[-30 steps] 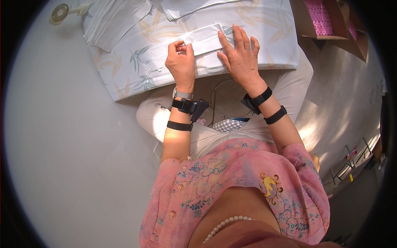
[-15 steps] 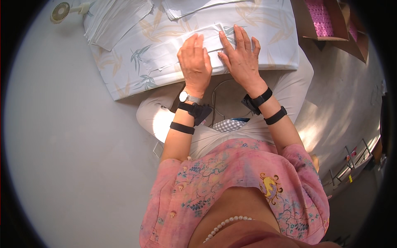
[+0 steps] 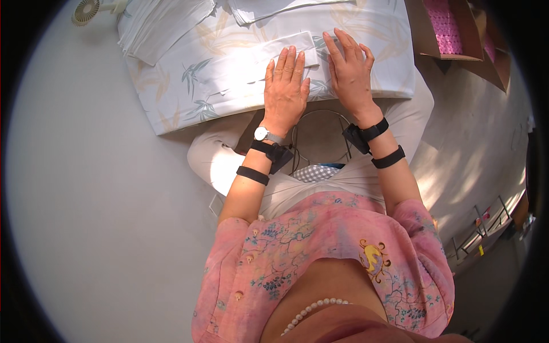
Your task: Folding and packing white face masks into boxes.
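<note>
Seen from above, a seated person works with both bare hands at a desk (image 3: 389,57) dressed in a white, leaf-patterned cover. A folded white cloth (image 3: 309,50) lies near the desk's front edge, directly before the person, presumably so that both hands reach it easily. The left hand (image 3: 286,94) lies palm down over it, fingers straight, close together and grasping nothing; this flat pose looks suited to pressing the fabric smooth and stopping it from sliding. The right hand (image 3: 353,80) is just beyond the cloth's right end, its fingers parted, loosely bent and apparently free of any load; whether they touch the cover I cannot tell.

At the far left, a fanned pile of white cloths (image 3: 166,28) sits beyond the hands, perhaps to leave room in front. More white fabric (image 3: 274,8) lies at the far edge. A small fan (image 3: 87,10) is at the left corner, and a cardboard box (image 3: 470,34) holding pink pieces (image 3: 441,28) stands at the right.
</note>
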The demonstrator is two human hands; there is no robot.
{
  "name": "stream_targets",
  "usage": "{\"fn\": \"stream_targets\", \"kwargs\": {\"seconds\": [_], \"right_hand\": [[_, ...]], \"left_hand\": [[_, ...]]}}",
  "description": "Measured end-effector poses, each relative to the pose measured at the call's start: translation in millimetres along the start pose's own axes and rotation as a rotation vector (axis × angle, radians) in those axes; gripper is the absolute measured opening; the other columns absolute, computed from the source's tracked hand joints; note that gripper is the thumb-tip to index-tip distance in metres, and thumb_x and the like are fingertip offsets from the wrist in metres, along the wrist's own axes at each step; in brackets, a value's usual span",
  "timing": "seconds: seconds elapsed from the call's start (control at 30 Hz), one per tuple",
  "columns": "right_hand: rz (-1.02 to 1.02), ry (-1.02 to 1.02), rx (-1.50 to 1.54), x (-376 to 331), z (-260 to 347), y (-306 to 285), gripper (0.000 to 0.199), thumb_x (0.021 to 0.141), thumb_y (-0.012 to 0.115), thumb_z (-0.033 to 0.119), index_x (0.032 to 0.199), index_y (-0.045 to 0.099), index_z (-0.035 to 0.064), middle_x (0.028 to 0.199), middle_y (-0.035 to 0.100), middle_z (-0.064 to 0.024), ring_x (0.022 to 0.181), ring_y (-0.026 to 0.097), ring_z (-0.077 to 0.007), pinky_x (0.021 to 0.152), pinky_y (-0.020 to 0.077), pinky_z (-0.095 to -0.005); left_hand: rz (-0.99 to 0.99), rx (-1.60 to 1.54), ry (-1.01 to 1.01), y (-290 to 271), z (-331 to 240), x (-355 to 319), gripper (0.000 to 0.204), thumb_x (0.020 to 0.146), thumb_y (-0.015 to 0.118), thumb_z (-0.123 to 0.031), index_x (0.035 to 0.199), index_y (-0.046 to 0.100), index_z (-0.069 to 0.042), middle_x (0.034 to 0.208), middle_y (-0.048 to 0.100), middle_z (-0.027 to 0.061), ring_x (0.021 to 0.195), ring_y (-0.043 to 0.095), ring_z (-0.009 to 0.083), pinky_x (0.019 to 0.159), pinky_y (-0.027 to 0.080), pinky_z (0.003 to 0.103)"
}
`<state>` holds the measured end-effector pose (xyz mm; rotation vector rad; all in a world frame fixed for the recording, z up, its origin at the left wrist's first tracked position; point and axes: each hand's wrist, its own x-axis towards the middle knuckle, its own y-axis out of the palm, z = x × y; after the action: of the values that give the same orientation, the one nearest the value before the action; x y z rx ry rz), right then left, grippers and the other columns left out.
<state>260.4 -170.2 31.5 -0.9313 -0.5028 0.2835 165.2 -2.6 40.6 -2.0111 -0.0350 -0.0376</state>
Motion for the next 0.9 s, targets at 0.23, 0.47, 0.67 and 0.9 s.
{"fn": "stream_targets", "kwargs": {"seconds": [0.23,0.47,0.67,0.9], "right_hand": [[0.111,-0.121,-0.104,9.6,-5.7,3.7,0.058,0.098,0.063,0.012,0.154,0.057,0.0277,0.163,0.05,-0.0059,0.15,0.046,-0.0215,0.12,0.0255,-0.057],[0.151,-0.136,-0.177,10.3,-14.0,9.8,0.053,0.101,0.064,0.019,0.152,0.059,0.0329,0.161,0.052,-0.0068,0.152,0.045,-0.0218,0.121,0.0251,-0.0595],[0.188,-0.137,-0.212,17.4,-15.0,5.0,0.046,0.105,0.064,0.025,0.15,0.062,0.0346,0.162,0.05,-0.0054,0.152,0.043,-0.0218,0.123,0.0261,-0.0565],[0.104,-0.204,-0.105,25.9,-19.0,8.6,0.044,0.1,0.072,0.027,0.144,0.068,0.03,0.155,0.055,-0.008,0.148,0.048,-0.0255,0.122,0.0331,-0.0511]], "left_hand": [[0.011,0.021,0.002,-0.8,0.1,-0.8,0.061,0.106,0.056,-0.025,0.162,0.043,-0.008,0.171,0.037,0.0152,0.159,0.032,0.0319,0.13,0.022,0.053],[0.023,0.046,0.013,-2.1,0.7,-2.6,0.064,0.104,0.06,-0.03,0.163,0.043,-0.01,0.171,0.036,0.0151,0.159,0.032,0.0315,0.129,0.02,0.052],[0.014,0.092,0.057,-8.7,-1.1,3.1,0.064,0.102,0.065,-0.039,0.162,0.047,-0.023,0.168,0.038,0.0181,0.156,0.033,0.0337,0.125,0.021,0.056],[0.067,0.146,0.099,-11.3,0.5,0.2,0.062,0.102,0.065,-0.043,0.16,0.05,-0.028,0.168,0.036,0.0228,0.157,0.031,0.0359,0.124,0.021,0.058]]}}
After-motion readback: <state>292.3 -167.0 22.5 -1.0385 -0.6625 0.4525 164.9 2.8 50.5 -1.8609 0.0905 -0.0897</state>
